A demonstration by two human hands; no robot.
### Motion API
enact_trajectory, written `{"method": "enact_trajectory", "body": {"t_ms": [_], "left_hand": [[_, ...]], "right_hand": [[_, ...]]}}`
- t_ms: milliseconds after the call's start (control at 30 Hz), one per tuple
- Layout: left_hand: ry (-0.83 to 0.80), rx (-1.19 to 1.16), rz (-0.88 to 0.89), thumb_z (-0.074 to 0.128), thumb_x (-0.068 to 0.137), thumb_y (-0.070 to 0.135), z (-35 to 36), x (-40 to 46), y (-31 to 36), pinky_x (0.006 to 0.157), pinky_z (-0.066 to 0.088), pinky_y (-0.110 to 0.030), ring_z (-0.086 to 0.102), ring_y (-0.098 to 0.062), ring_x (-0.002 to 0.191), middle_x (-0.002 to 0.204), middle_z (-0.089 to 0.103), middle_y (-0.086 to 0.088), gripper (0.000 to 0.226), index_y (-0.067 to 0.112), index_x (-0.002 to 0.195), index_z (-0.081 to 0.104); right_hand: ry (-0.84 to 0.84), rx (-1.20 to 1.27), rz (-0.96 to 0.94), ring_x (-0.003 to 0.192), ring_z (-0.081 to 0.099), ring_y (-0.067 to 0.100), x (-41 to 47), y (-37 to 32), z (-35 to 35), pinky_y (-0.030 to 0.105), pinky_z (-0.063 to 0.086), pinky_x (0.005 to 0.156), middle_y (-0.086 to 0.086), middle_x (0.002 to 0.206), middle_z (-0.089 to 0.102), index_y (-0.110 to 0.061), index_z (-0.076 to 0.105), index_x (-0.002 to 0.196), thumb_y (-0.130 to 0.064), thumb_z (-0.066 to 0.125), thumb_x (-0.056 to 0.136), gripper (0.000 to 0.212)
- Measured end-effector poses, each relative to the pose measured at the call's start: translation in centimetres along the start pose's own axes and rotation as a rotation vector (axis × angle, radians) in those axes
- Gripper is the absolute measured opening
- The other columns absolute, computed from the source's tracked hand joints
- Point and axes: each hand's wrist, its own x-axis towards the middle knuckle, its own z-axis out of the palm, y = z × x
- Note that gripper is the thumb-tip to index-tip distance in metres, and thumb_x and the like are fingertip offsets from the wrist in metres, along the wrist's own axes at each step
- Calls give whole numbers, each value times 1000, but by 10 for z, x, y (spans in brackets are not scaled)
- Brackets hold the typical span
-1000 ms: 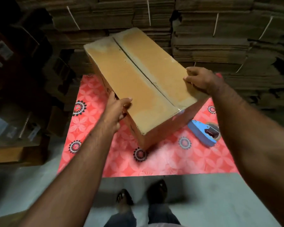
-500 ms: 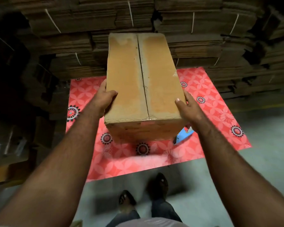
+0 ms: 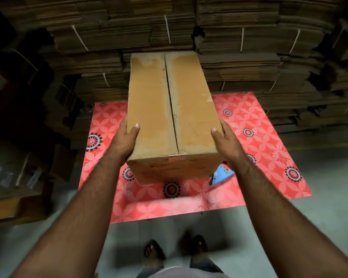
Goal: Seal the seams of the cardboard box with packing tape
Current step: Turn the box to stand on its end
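Box positioned, centre seam looks untaped.
My left hand [image 3: 127, 138] and right hand [image 3: 226, 140] clamp the cardboard box [image 3: 171, 117] sides; blue tape dispenser [image 3: 219, 176] untouched on the mat [image 3: 259, 137].

A long brown cardboard box [image 3: 173, 117] is held level above a red flowered mat [image 3: 259, 137], its length running away from the viewer. Its two top flaps are shut and meet in a centre seam [image 3: 170, 101] with no tape visible. A blue tape dispenser [image 3: 220, 176] lies on the mat, partly hidden behind the box's near right corner
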Motion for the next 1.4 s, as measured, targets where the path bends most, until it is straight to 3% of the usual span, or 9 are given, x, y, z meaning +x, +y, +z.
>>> {"method": "enact_trajectory", "body": {"t_ms": [267, 500, 800, 867, 967, 1067, 1167, 1267, 1400], "left_hand": [[89, 356, 45, 48, 94, 53, 19, -22, 11, 105, 44, -43, 57, -29, 122, 139, 59, -4, 60, 41, 151, 30], [226, 587, 48, 48, 98, 52, 21, -29, 9, 91, 44, -39, 59, -39, 116, 128, 65, -16, 52, 22, 141, 49], [339, 468, -55, 47, 96, 51, 40, -66, 8, 95, 44, -42, 56, -40, 118, 129, 63, -18, 54, 19, 140, 51], [470, 593, 43, 48, 96, 41, 44, -76, 12, 95, 44, -44, 56, -43, 116, 126, 63, -23, 52, 10, 137, 53], [637, 847, 423, 54, 91, 24, 76, -103, 24, 90, 40, -46, 54, -40, 106, 116, 62, -20, 37, 5, 122, 60], [409, 912, 662, 61, 86, 24, 135, -125, 35, 79, 40, -43, 55, -35, 99, 109, 63, -12, 28, 11, 111, 66], [168, 986, 750, 65, 85, 27, 183, -134, 33, 83, 38, -41, 56, -31, 104, 113, 62, -7, 30, 15, 113, 67], [185, 965, 680, 67, 81, 23, 195, -133, 31, 87, 36, -41, 55, -28, 107, 116, 62, -4, 31, 19, 112, 68], [153, 987, 674, 63, 75, 16, 189, -131, 30, 86, 32, -40, 52, -26, 110, 120, 60, -1, 42, 22, 116, 66]], "right_hand": [[-14, -12, -19, 122, 57, 13, 5, 18, -21, 43, 45, 108, -12, 135, 59, -32, 45, 145, -35, 49, 97, 48], [-45, 6, -83, 123, 56, 16, 8, 26, -22, 42, 43, 108, -5, 137, 58, -25, 44, 145, -35, 43, 96, 50], [-131, 78, 6, 126, 55, 14, -3, 39, -43, 40, 43, 108, -9, 141, 56, -34, 47, 144, -42, 40, 92, 54], [-60, 53, 63, 104, 67, 23, -6, 61, -58, 50, 54, 92, -5, 123, 68, -35, 60, 127, -38, 41, 86, 45], [-174, -421, -74, 105, 63, 29, -16, 111, -79, 45, 51, 91, 5, 113, 68, -22, 61, 117, -26, 38, 74, 49], [-399, -884, -169, 115, 56, 33, -19, 148, -84, 43, 47, 94, 10, 125, 59, -17, 52, 131, -17, 60, 75, 56], [-401, -964, -214, 116, 56, 27, -12, 158, -69, 40, 35, 101, 5, 120, 62, -17, 51, 124, -44, 84, 61, 76], [-397, -1049, -258, 100, 63, 21, -3, 164, -51, 36, 27, 96, 1, 99, 69, -18, 43, 123, -63, 87, 47, 98], [-450, -1121, -338, 97, 64, 32, -2, 173, -53, 41, 41, 87, 11, 103, 68, -19, 37, 142, -40, 80, 70, 87]]}}
